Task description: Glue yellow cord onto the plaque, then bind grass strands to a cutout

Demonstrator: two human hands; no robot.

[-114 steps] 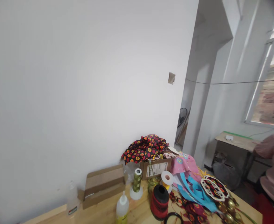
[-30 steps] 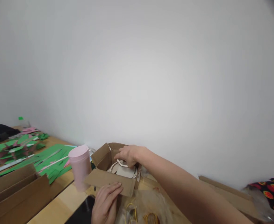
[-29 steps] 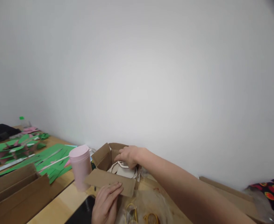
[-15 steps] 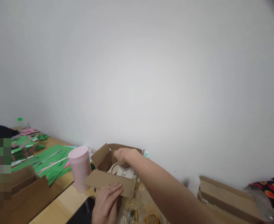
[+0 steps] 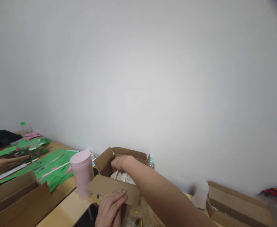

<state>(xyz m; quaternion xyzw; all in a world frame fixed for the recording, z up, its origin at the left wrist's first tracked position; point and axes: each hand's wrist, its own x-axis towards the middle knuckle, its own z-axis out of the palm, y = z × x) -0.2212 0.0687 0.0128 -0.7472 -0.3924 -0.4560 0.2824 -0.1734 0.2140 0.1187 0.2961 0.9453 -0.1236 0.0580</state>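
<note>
An open cardboard box (image 5: 116, 188) stands against the wall, its flaps spread. My left hand (image 5: 111, 206) bends its fingers over the near flap and holds the box there; its thumb is hidden. Inside the box is my right hand (image 5: 121, 162), its fingers dipped out of sight behind the forearm and box wall. White flat cut-out pieces (image 5: 128, 179), one with a dark lattice pattern, lie in the box below that hand. Whether the right fingers grip any of them is hidden.
Left of the box stands a pink canister (image 5: 82, 173). Green sheets (image 5: 55, 160) and another person's hand (image 5: 8, 164) are farther left. A black phone-like slab (image 5: 87, 217), clear plastic bag (image 5: 149, 214), spray bottle (image 5: 151, 160), white bottle (image 5: 200, 194) and long carton (image 5: 240, 201) are around.
The view has swung from the right of the table to the box. My right hand has gone deeper and the upper pieces have shifted. Another person's hand has appeared at left.
</note>
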